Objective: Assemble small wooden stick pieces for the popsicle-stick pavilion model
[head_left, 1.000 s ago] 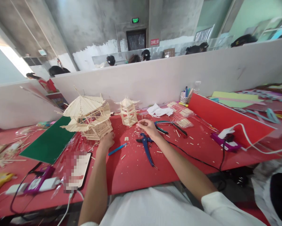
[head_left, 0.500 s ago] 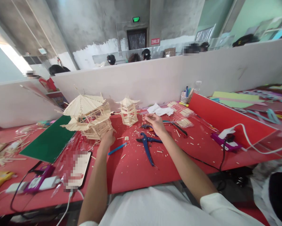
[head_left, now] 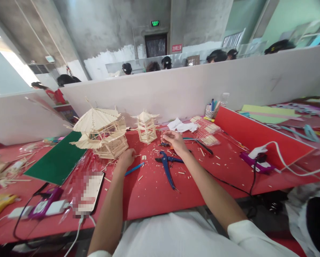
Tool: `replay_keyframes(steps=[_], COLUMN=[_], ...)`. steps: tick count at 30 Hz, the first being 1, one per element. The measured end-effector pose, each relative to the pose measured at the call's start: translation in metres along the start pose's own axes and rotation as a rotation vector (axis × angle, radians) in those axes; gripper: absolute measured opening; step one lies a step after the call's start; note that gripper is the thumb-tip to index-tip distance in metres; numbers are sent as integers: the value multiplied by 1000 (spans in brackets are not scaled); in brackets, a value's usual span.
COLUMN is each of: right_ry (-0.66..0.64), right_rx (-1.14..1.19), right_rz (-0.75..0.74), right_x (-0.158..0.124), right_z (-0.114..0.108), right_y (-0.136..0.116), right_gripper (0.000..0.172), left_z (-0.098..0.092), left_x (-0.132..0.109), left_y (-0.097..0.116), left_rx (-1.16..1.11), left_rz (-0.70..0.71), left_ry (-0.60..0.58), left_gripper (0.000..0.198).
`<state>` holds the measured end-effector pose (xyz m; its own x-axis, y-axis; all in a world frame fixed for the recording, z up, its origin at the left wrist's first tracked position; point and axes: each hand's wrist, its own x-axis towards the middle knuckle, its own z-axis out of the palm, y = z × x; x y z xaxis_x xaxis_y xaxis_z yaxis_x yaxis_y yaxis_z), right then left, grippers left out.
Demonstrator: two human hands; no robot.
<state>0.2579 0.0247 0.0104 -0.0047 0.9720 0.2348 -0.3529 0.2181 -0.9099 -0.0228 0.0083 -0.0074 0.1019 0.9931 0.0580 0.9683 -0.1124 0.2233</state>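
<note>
My left hand (head_left: 127,158) rests on the red table (head_left: 154,192) at the base of a large pavilion model (head_left: 101,132) built of thin wooden sticks, its fingers curled by the model's corner. My right hand (head_left: 175,140) hovers further back, fingers pinched around a small thin stick. A smaller stick tower (head_left: 146,126) stands just left of that hand. Blue-handled cutters (head_left: 167,167) lie open on the table below my right wrist. A blue pen (head_left: 134,169) lies near my left hand.
A green cutting mat (head_left: 56,160) lies left of the big model. A phone (head_left: 87,192), chargers and cables sit at the front left. A glue gun (head_left: 256,160) with cord is at right, beside a red divider (head_left: 256,134). Stick packs (head_left: 206,130), white cloth (head_left: 181,125) and pen cup (head_left: 210,109) stand behind.
My right hand rose from the table and drew back toward the small tower with a stick pinched. My left hand slid slightly right along the big model's base.
</note>
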Motion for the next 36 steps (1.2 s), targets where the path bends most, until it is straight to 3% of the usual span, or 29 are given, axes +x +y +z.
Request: replay_keyframes(steps=[4,8,11,15,19,24,36], right_ry=[-33,-97,-185,-348,-452,-471,-524], right_rx=[-12,-36,-95,-221,-301,-200,-160], right_rz=[4,41,55,51,44,196,225], right_x=[-1,-3,-5,-10,-17,-25,-28], right_z=[1,2,4,10,19,28,32], right_y=[2,3,4,7,10,12,19], right_gripper=[37,37,35,32,29,31,35], left_z=[8,7,-1,-14,-20,-18,-11], left_x=[3,4,4,0,-9,-13,-12], left_y=[-3,-4,4,20,32,39,50], left_rx=[13,-61,-316,-675,-850,-986,-1117], left_rz=[39,66,204,388,418,431,386], left_ry=[-11,75,159,168,99,36,60], left_gripper=[11,15,14,19,22,22,24])
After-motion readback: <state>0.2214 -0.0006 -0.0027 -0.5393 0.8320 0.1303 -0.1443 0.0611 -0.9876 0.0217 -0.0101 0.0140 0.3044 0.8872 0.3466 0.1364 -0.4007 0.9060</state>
